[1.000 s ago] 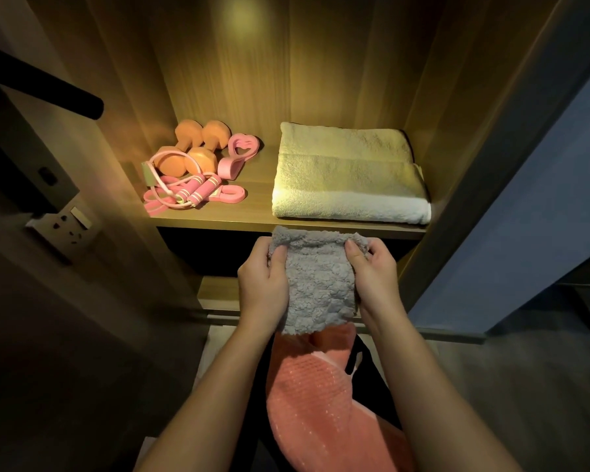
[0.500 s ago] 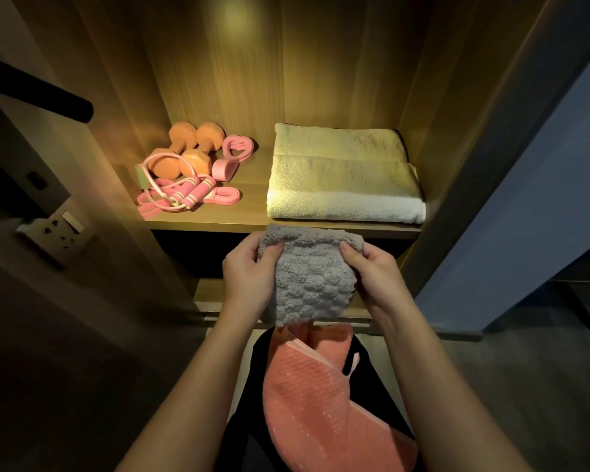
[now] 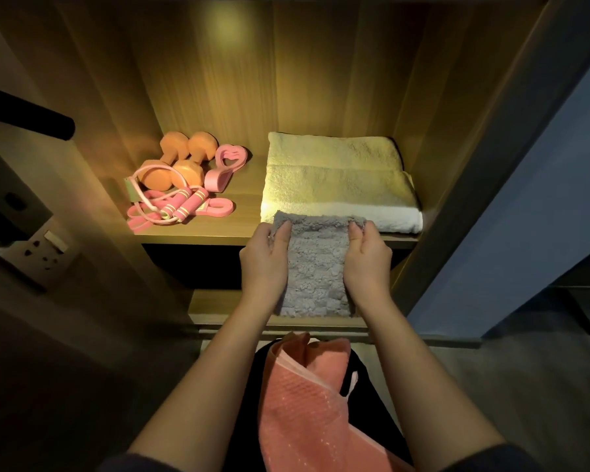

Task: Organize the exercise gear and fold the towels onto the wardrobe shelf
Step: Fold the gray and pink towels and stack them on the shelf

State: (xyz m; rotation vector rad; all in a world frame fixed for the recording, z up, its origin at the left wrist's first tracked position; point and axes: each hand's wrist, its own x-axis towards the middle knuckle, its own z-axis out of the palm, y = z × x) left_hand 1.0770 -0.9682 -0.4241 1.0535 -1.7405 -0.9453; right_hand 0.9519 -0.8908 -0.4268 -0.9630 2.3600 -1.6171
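A folded grey towel (image 3: 315,267) hangs between my two hands, its top edge level with the front of the wooden wardrobe shelf (image 3: 198,229). My left hand (image 3: 264,260) grips its left side and my right hand (image 3: 367,258) grips its right side. A folded cream towel (image 3: 338,175) lies on the right half of the shelf, just behind the grey one. On the left half sit two orange dumbbells (image 3: 174,161), a pink heart-shaped grip trainer (image 3: 225,165), a pink skipping rope (image 3: 181,206) and a pink resistance band (image 3: 218,208).
A pink towel (image 3: 307,403) lies over a black bag (image 3: 375,396) below my arms. A lower shelf (image 3: 218,301) sits under the main one. The wardrobe's right side panel (image 3: 484,165) stands close to my right hand. A wall socket (image 3: 38,250) is at left.
Both hands have carried the grey towel upward and forward toward the shelf front; its top edge now overlaps the cream towel's front edge in view.
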